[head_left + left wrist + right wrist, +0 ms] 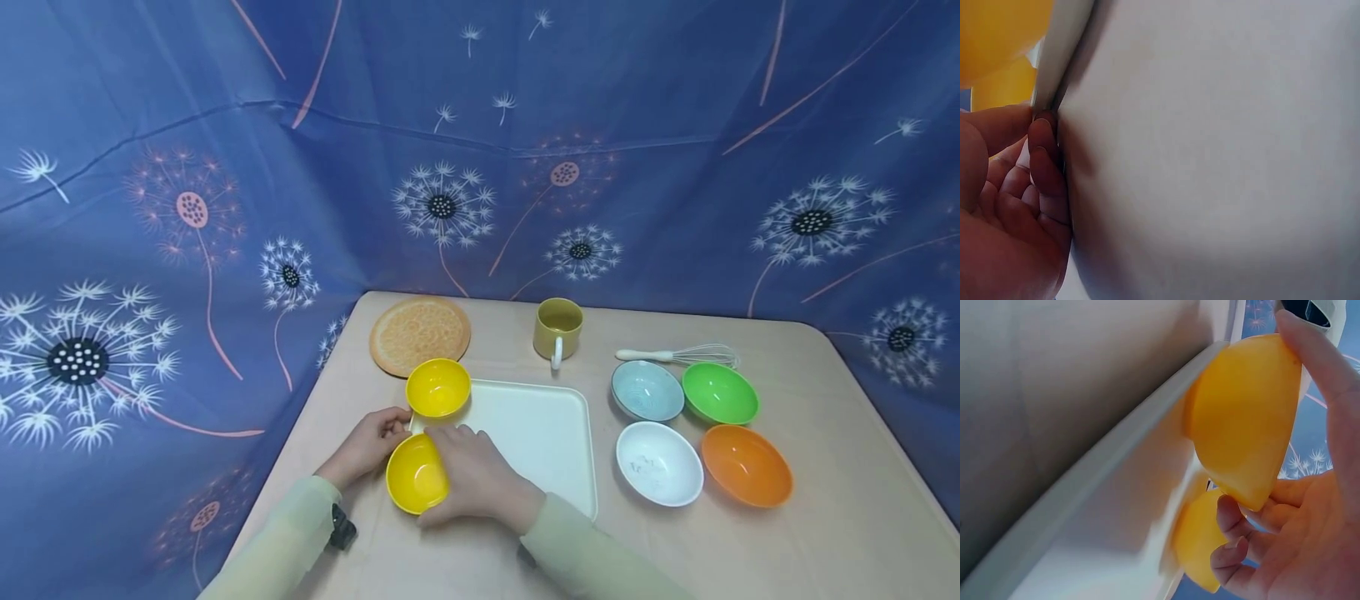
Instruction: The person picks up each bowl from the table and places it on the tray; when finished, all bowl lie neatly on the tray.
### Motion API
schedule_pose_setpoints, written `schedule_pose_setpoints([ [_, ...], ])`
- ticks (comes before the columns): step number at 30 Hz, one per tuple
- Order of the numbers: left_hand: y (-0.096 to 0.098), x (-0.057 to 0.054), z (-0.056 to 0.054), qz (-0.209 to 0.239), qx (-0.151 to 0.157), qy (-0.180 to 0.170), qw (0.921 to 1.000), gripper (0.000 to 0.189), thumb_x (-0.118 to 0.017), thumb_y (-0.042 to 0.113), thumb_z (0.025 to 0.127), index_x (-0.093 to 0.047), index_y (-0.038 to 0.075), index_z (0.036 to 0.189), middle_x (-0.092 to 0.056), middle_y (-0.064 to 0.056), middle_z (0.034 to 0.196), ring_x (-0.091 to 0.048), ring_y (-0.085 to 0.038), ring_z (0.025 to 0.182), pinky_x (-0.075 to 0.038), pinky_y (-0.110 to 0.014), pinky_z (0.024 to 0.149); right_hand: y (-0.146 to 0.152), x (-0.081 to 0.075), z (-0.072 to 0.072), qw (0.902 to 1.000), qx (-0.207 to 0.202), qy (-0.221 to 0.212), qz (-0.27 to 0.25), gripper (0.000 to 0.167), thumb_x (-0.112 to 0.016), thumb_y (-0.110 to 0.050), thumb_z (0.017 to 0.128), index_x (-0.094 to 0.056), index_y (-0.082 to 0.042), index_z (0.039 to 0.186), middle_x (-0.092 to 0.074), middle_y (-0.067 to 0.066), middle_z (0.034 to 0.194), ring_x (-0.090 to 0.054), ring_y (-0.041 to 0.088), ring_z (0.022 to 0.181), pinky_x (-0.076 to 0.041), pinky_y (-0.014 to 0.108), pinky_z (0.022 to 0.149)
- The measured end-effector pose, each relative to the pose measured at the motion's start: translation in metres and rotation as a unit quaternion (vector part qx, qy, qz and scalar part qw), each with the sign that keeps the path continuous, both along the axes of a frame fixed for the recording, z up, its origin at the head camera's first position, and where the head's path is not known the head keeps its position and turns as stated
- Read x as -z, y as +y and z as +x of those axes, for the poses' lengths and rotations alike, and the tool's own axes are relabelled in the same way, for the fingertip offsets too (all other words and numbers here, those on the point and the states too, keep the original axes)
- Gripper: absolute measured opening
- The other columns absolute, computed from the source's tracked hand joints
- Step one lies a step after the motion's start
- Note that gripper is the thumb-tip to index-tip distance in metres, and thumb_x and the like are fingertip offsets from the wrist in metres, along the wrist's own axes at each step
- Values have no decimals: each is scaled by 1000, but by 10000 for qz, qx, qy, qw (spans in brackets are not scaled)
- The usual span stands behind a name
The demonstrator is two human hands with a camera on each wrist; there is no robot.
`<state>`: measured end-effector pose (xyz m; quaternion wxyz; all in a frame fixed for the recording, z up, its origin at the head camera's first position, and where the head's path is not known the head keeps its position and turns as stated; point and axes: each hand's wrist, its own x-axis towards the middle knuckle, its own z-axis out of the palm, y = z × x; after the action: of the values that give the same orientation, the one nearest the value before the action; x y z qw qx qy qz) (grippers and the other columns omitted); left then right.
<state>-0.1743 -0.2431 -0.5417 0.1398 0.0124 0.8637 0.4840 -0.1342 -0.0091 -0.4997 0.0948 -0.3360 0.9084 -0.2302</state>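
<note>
My right hand (480, 479) grips the nearer yellow bowl (411, 477) across its rim. In the right wrist view this bowl (1241, 419) sits at the tray's edge, thumb on one side and fingers on the other. A second yellow bowl (438, 385) stands just beyond it, over the far left corner of the white rectangular tray (536, 442). My left hand (367, 446) is at the tray's left side, beside both bowls. The left wrist view has its thumb and curled fingers pinching the tray rim (1063, 53).
A round flat bread-like board (420, 333) lies at the back left, and a mustard mug (557, 329) stands at the back middle. To the right are a whisk (675, 356) and bowls in pale blue (647, 392), green (720, 393), white (660, 463) and orange (747, 465). A blue curtain (480, 150) hangs behind.
</note>
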Motion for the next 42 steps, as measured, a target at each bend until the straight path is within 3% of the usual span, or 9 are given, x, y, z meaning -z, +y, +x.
schedule_pose_setpoints([
  [8, -2, 2, 0, 114, -82, -151, 9998, 33, -68, 3, 98, -68, 6, 132, -61, -3, 89, -55, -20, 86, -45, -33, 80, -10, 6, 0, 9999, 62, -17, -89, 119, -85, -75, 64, -39, -14, 155, -52, -5, 139, -51, 16, 116, -47, 43, 90],
  [13, -3, 2, -1, 206, -117, -263, 9994, 35, -69, 3, 98, -67, 6, 133, -62, -4, 91, -56, -21, 87, -46, -32, 80, -11, 12, 2, 9998, 126, 96, -115, 123, -80, -81, 64, -36, -14, 157, -50, -4, 143, -51, 16, 117, -47, 41, 87],
  [20, -3, 3, -1, 221, -92, -278, 9993, 34, -70, 4, 98, -68, 8, 131, -62, -4, 90, -56, -21, 88, -46, -34, 82, -8, 13, 4, 9998, 162, 115, -65, 138, -79, -84, 64, -21, -13, 167, -37, -1, 162, -49, 23, 130, -47, 49, 96],
  [24, -3, 2, -1, 238, -75, -288, 9993, 34, -71, 4, 97, -68, 8, 131, -62, -5, 90, -56, -22, 88, -46, -33, 82, 0, 10, 5, 9997, 235, 98, -70, 139, -78, -85, 63, -19, -15, 167, -36, -1, 164, -48, 24, 132, -46, 51, 97],
  [30, -3, -2, 1, 240, -107, -299, 9992, 32, -70, 5, 98, -69, 7, 130, -62, -6, 91, -55, -22, 88, -46, -31, 80, 25, 0, 4, 9989, 424, 140, 132, 135, -73, -92, 60, -32, -16, 164, -43, 0, 158, -50, 23, 128, -46, 50, 98],
  [38, -2, -3, 2, 191, -140, -324, 9992, 31, -67, 5, 101, -68, 7, 131, -62, -6, 92, -55, -22, 91, -46, -32, 84, 79, -18, 5, 9942, 989, 72, 411, 132, -70, -94, 61, -34, -17, 164, -44, 7, 159, -43, 33, 142, -38, 58, 111],
  [42, -1, -3, 2, 156, -188, -330, 9992, 32, -67, 4, 100, -68, 7, 132, -63, -5, 92, -55, -22, 91, -46, -33, 84, 112, -27, 8, 9898, 1319, 326, 415, 131, -71, -93, 60, -36, -21, 163, -46, 8, 157, -44, 34, 141, -38, 60, 111],
])
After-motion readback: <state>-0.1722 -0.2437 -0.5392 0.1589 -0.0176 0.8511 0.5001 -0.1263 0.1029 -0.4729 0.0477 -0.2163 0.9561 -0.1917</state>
